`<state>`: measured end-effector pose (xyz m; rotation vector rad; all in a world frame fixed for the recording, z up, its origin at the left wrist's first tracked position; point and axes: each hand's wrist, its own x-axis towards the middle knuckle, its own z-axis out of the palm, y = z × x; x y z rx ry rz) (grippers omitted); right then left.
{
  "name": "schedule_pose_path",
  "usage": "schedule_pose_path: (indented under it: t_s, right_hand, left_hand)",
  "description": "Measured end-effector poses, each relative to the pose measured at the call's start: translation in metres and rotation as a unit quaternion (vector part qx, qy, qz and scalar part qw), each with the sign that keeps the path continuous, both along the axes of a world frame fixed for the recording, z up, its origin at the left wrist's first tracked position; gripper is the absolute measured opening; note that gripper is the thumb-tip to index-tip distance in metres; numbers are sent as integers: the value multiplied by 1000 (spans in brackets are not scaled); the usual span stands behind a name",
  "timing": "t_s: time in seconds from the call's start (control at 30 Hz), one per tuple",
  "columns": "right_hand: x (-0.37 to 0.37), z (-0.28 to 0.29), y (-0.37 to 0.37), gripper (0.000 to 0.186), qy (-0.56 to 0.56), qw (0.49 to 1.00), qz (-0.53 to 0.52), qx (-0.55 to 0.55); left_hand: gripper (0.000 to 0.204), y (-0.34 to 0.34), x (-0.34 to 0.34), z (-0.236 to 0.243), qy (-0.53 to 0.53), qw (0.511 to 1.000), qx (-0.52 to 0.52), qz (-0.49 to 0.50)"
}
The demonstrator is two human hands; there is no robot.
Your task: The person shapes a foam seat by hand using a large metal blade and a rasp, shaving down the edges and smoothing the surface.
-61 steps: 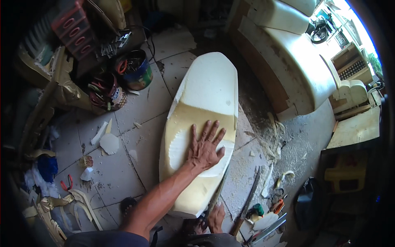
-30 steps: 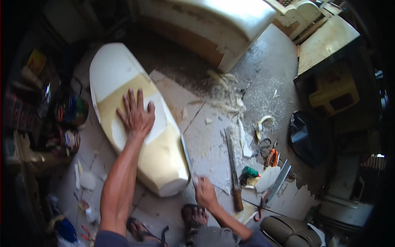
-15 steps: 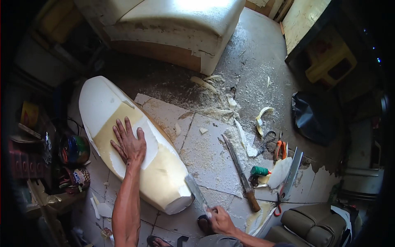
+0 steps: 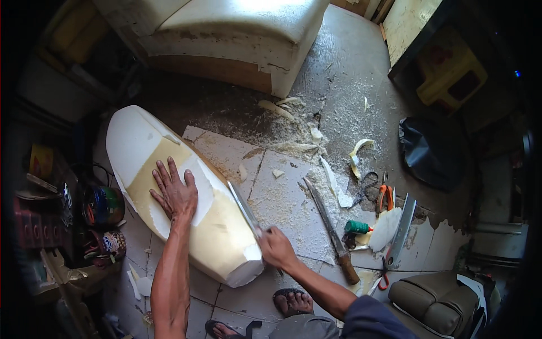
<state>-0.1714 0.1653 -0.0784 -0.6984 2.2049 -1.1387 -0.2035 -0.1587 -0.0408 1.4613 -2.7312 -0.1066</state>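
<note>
A long foam seat [image 4: 220, 248] in white and cream lies diagonally on the tiled floor. My left hand [image 4: 176, 192] rests flat on its middle with fingers spread, holding nothing. My right hand [image 4: 274, 246] is closed round the handle of a long flat metal blade [image 4: 241, 203], which lies along the seat's right edge. To the right, a second long blade with a wooden handle [image 4: 347, 268] lies among foam shavings, near scissors [image 4: 384, 279], orange-handled pliers [image 4: 385, 198] and a green bottle [image 4: 357, 227].
A large cream upholstered piece [image 4: 237, 39] stands behind the seat. Pots of tools [image 4: 101, 209] crowd the left side. Foam scraps [image 4: 357, 161] are strewn right of the seat, with a black folded cover [image 4: 426, 155] beyond. A brown padded cushion [image 4: 429, 299] sits at lower right.
My right hand and blade have moved up and left along the seat's edge. My left hand stays on the foam. Earlier, the view turned, shifting the whole scene.
</note>
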Motion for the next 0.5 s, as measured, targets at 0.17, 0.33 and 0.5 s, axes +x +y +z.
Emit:
schedule_pose_path:
  t_s: [0.17,0.33,0.5]
  right_hand:
    - [23,17,37,41,1,1000,20,-1]
    - [18,18,20,32,-13,1000,-23,-15]
    - [-7,6,-7,32,1,1000,17,-3]
  left_hand:
    - [68,-3,0,2,-13,1000,15,9]
    - [68,-7,0,1,-52,998,9,14]
    - [68,-9,0,-1,-28,999,7,22]
